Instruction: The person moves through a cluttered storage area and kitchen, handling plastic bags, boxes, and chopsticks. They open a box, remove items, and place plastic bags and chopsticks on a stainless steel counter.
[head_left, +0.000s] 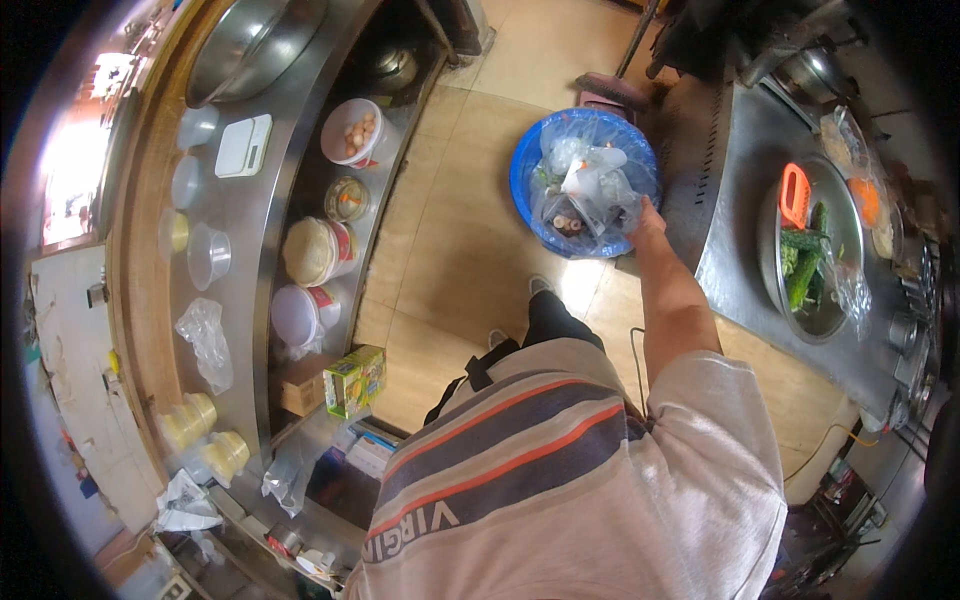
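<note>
My right hand (647, 222) is at the near right rim of a round blue plastic bin (520, 180), gripping the edge; some fingers are hidden. A clear plastic liner (631, 142) covers the inside of the bin. Crumpled plastic bags (592, 176) and other refuse fill it, with a few pale ring-shaped pieces (568, 223) near the front. The bin stands on the tiled floor (442, 202), just ahead of my feet. My left hand is out of view.
Right, a steel counter (739, 247) carries a steel basin (814, 326) with cucumbers (804, 279) and an orange-handled tool (795, 195). Left, a steel worktable (259, 180) holds a white scale (243, 146); tubs (304, 315) and an egg bucket (360, 131) sit below. A broom (611, 88) lies beyond the bin.
</note>
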